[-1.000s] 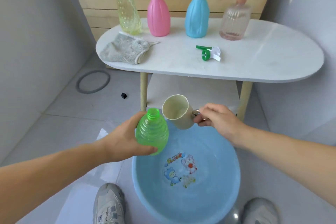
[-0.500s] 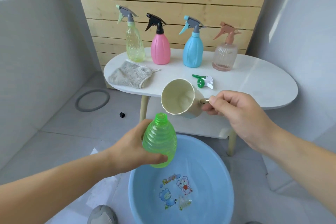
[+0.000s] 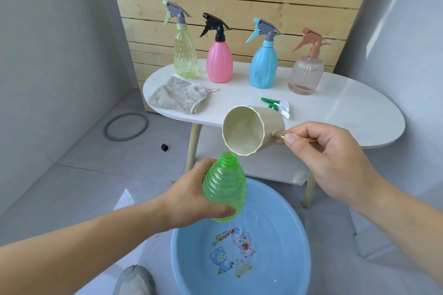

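My left hand [image 3: 191, 199] grips the ribbed green plastic bottle [image 3: 224, 190] upright over the round blue plastic basin [image 3: 299, 258]. My right hand [image 3: 330, 158] pinches the handle of the beige plastic cup [image 3: 249, 132], tipped just above the bottle's open neck.

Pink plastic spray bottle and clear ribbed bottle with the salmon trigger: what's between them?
A light-blue plastic spray bottle stands upright there on the white oval table; the head view shows it.
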